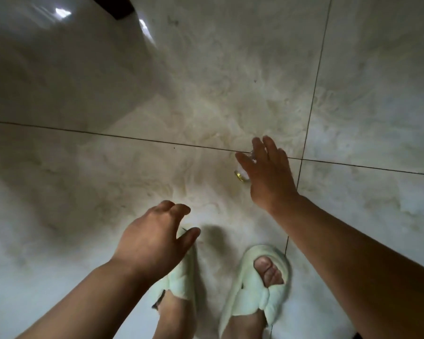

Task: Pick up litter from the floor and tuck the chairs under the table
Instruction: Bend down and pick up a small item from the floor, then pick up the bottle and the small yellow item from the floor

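Right now right hand, fingers spread, over a clear wrapper with gold end, no readable print; left hand loosely curled, empty, above pale slipper.

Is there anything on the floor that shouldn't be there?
Yes. A small clear wrapper with a yellow-gold end lies on the tiled floor, mostly hidden under the right hand reaching toward it. It looks like litter.

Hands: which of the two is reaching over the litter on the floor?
The right hand, fingers spread above the small clear wrapper with a gold end at the tile joint. The left hand hangs loosely curled above a pale green slipper.
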Demonstrator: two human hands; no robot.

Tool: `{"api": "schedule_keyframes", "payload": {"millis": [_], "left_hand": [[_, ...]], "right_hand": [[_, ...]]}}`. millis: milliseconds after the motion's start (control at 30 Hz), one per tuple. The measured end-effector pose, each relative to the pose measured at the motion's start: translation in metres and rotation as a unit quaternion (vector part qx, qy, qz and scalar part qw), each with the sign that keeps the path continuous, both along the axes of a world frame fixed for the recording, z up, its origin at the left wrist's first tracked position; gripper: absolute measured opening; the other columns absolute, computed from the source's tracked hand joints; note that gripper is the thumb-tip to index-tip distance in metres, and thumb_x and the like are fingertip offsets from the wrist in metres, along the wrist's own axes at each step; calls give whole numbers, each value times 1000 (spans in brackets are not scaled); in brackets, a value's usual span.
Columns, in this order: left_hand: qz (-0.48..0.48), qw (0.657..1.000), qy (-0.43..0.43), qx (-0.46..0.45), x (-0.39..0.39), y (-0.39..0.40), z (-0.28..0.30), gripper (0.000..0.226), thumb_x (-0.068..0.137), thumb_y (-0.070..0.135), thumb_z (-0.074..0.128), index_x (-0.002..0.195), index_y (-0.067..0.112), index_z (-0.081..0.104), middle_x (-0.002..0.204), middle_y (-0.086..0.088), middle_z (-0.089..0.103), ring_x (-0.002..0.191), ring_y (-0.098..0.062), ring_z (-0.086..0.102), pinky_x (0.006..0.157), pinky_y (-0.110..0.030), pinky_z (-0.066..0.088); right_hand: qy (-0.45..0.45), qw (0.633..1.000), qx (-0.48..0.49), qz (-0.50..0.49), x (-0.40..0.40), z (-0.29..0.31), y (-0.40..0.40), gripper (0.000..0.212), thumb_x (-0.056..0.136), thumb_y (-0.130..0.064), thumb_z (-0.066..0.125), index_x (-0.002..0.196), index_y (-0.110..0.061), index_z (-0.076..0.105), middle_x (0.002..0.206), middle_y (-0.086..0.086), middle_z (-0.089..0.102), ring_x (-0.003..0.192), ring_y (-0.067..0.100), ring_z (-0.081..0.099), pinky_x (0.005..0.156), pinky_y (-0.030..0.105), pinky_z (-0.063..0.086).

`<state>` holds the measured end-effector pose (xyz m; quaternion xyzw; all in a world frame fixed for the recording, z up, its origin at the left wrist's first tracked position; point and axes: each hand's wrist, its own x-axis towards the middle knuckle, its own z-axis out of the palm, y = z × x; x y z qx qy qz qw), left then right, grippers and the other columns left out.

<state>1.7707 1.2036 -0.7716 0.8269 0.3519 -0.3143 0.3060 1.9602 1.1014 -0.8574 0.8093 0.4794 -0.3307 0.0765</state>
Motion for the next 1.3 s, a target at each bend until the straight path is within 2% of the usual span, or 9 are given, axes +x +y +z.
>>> {"api": "schedule_keyframes", "payload": {"millis": [133,267,433,567,633,833,1033,1200,1300], "left_hand": [[0,1000,-9,-1,1,10,-4,50,86,54,47,130,32,44,129,8,49,106,-14,56,84,-28,46],[0,1000,-9,14,9,22,27,49,86,54,47,131,32,43,130,9,49,109,-15,54,80,-27,43],[-11,999,-20,42,24,38,106,48,87,56,45,130,35,41,130,12,48,108,-14,55,75,-27,43],[-21,997,-47,61,32,46,188,48,87,57,43,130,36,40,130,13,47,110,-12,53,77,-25,42],[-15,995,-61,73,34,50,233,48,87,57,42,130,35,40,129,13,47,111,-12,52,78,-25,42],[5,989,-92,117,25,51,363,47,87,59,39,129,37,39,126,16,45,114,-8,48,78,-23,42],[58,977,-122,164,-14,42,492,49,87,59,40,130,35,40,124,13,47,113,-10,49,81,-25,43],[106,966,-133,194,-65,33,585,49,87,59,38,129,35,40,125,13,48,114,-9,48,85,-25,42],[150,955,-147,211,-104,32,624,49,87,60,38,130,37,40,124,16,48,114,-7,48,83,-23,40]], "right_hand": [[-35,999,1,13,-1,-5,-1,58,80,-6,52,134,-19,35,148,14,23,138,31,14,99,42,28],[-37,998,45,-31,1,36,-4,49,82,-17,57,130,-18,43,128,10,48,121,32,37,87,41,36],[-27,989,106,-99,7,132,7,41,79,-39,61,114,-20,48,102,4,58,94,27,53,82,36,36],[-1,971,162,-173,6,230,19,40,74,-45,65,98,-17,49,93,2,55,82,25,56,64,30,37],[6,965,181,-188,4,282,25,41,72,-48,65,94,-18,48,90,0,54,80,23,55,60,28,35],[26,959,227,-171,-7,428,33,40,70,-55,62,97,-30,46,92,-10,52,82,14,52,63,24,33],[52,953,265,-138,-32,558,39,42,71,-49,67,102,-25,50,100,-8,55,92,17,54,67,26,37],[97,948,289,-92,-81,647,53,41,71,-46,68,102,-27,50,99,-10,53,91,15,53,66,26,34],[119,943,306,-52,-118,686,65,41,71,-49,67,102,-31,48,96,-12,52,91,14,52,68,27,39]]}}
